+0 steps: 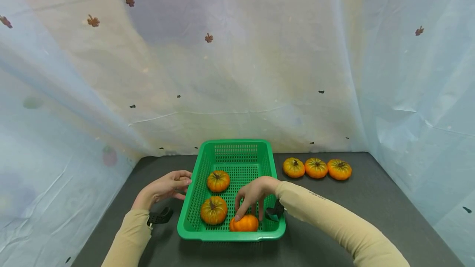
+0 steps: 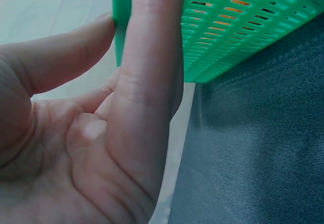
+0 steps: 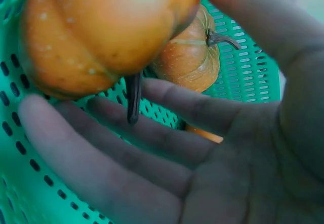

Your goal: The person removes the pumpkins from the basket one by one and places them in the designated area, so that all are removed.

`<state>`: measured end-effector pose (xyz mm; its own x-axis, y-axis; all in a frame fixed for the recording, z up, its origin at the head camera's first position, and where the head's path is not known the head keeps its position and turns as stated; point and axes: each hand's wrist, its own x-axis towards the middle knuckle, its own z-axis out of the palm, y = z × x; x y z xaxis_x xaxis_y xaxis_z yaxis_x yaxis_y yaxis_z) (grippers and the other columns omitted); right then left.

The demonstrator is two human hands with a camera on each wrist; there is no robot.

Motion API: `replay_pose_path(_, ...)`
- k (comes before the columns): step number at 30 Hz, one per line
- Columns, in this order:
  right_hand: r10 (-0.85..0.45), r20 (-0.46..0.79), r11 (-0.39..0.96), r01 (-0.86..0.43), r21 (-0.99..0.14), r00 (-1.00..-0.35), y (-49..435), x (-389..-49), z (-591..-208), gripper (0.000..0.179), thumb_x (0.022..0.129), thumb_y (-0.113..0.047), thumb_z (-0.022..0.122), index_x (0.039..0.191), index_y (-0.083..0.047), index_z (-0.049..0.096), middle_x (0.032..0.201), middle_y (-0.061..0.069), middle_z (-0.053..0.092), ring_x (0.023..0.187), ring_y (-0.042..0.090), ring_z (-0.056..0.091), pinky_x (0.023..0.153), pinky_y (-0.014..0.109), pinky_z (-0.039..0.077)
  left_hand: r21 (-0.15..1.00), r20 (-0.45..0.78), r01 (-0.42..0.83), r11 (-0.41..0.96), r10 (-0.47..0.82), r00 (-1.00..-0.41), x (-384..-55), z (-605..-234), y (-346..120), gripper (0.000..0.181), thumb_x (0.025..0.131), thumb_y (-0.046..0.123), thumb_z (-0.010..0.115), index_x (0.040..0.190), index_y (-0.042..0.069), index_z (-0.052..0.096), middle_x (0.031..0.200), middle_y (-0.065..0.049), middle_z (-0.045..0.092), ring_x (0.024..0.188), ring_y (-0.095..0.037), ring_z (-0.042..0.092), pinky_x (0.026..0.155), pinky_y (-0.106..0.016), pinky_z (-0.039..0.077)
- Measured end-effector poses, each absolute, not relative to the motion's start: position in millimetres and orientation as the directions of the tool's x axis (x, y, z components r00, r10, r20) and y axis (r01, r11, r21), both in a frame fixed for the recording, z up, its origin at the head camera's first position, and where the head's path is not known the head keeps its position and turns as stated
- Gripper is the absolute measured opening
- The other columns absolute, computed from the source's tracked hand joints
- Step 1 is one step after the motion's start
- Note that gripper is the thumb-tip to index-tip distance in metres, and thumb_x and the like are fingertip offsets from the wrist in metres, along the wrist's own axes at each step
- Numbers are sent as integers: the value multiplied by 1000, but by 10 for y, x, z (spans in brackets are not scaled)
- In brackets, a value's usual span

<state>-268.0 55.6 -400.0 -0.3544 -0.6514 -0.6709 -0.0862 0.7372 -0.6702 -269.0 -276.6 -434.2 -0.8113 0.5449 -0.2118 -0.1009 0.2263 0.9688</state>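
Observation:
My left hand [image 1: 170, 185] is at the left side of a green plastic basket [image 1: 189, 217]. In the left wrist view its thumb lies against the rim [image 2: 120, 37] and its fingers are on the other side, pinching it. Inside the basket, my right hand [image 1: 254, 196] reaches down over an orange pumpkin [image 1: 245, 223] at the near right corner. The right wrist view shows the thumb on this pumpkin [image 3: 111, 32], fingers around its far side, and its dark stem pointing toward the palm. Two more pumpkins sit in the basket, one nearer [image 1: 214, 211], one farther [image 1: 218, 181].
Three pumpkins stand in a row on the dark table [image 1: 371, 213] right of the basket: a left one [image 1: 293, 167], a middle one [image 1: 316, 168] and a right one [image 1: 339, 169]. A pale plastic sheet [image 1: 237, 73] hangs behind the table and along both sides.

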Motion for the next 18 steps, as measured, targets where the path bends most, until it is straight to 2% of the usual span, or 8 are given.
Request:
replay_pose_path(8,-650,-702,747,-75,-661,-291,549,-2683,-4019,34,89,-25,71,119,-14,60,114,3,54,92,28,61,70,48,57,969,-212,-103,226,537,-816,-2686,-4336,-2763,48,101,19,53,137,-8,35,120,-18,57,102,-33,61,83,-47,54)
replay_pose_path(18,-624,-720,772,-97,-628,-303,535,-2678,-4022,39,88,-27,72,122,-15,59,115,2,56,92,27,62,72,48,57,966,-218,-103,236,532,-818,-2684,-4340,-2761,50,101,20,53,138,-8,34,120,-17,56,101,-33,61,84,-47,54)
